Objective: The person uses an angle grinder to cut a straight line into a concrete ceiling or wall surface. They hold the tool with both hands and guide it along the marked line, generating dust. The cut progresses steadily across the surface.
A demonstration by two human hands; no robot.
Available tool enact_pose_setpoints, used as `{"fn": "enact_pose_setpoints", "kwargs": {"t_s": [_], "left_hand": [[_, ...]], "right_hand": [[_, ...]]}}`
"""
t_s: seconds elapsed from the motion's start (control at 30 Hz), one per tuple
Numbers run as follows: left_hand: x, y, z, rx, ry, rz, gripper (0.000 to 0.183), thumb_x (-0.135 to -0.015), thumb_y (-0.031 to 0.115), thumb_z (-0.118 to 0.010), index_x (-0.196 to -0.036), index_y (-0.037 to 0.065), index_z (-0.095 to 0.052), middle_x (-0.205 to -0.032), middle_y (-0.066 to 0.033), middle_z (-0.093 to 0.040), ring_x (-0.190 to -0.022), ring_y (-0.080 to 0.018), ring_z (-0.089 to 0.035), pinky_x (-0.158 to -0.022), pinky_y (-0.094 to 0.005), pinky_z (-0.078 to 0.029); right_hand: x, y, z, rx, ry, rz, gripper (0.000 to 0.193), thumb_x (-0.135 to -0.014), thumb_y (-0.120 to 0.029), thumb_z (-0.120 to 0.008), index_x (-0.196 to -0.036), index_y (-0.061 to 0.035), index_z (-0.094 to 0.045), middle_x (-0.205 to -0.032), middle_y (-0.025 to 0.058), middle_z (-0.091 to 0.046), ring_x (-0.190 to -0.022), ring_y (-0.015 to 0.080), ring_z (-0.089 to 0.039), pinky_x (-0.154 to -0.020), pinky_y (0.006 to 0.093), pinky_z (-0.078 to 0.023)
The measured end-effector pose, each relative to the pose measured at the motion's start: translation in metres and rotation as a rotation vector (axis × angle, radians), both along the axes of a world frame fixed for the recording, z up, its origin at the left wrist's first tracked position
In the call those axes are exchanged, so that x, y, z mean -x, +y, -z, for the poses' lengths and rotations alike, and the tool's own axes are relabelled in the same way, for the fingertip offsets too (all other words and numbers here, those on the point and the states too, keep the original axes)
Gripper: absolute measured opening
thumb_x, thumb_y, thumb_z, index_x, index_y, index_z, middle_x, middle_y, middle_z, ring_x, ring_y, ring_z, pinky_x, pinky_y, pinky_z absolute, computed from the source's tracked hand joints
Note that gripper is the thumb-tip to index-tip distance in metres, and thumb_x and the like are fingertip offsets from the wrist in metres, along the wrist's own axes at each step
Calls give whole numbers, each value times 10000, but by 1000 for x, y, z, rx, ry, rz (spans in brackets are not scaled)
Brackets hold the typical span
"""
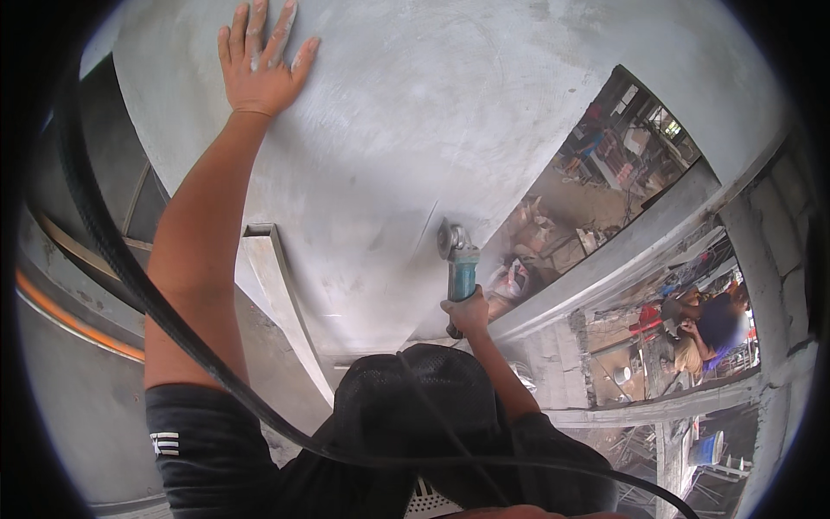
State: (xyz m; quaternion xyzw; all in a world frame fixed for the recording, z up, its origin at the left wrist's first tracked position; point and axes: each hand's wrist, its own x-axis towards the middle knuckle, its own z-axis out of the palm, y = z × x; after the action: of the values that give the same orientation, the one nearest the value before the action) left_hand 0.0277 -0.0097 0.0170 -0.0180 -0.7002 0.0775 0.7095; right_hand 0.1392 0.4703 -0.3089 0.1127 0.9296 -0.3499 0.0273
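High on a pale grey panel (389,130), my left hand (261,78) lies flat with its fingers spread and whitish dust on them. My right hand (469,311) is wrapped round the rear of an angle grinder (464,270) with a teal body. The tool's round disc (446,239) is up at the lower part of the panel, beside a thin dark line on the surface. Whether the disc touches the panel or is spinning, I cannot tell.
A thick black cable (156,298) curves across the view in front of my left arm. Below the panel stands a square metal tube (281,298). Through openings on the right show a cluttered floor (562,203), a seated person (713,324) and a blue-and-white bucket (709,449).
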Motion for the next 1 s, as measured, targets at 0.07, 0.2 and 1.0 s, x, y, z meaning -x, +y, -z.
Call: {"fn": "enact_pose_setpoints", "kwargs": {"t_s": [0.07,0.2,1.0], "left_hand": [[5,-4,0,-25,-9,29,724,-1074,694,-550,-1704,344,-481,-1827,-24,-305,-1707,-269,-200,-1384,-562,-134],[6,-7,3,-33,-4,65,705,-1064,714,-551,-1679,369,-524,-1830,7,-302,-1710,-251,-190,-1383,-555,-126],[-21,-4,-3,1,-27,-91,714,-1035,527,-708,-1656,218,-534,-1785,-133,-362,-1657,-382,-289,-1329,-613,-241]], "right_hand": [[2,0,6,3,22,-6,848,-694,-373,-906,-1350,66,-595,-1184,292,-776,-1118,432,-781,-998,496,-613],[-2,4,4,16,19,-13,778,-714,-342,-877,-1332,30,-584,-1164,300,-784,-1108,464,-776,-1003,502,-612],[-3,5,5,17,89,-39,820,-674,-368,-915,-1306,66,-623,-1147,276,-785,-1070,415,-791,-978,478,-615]]}}
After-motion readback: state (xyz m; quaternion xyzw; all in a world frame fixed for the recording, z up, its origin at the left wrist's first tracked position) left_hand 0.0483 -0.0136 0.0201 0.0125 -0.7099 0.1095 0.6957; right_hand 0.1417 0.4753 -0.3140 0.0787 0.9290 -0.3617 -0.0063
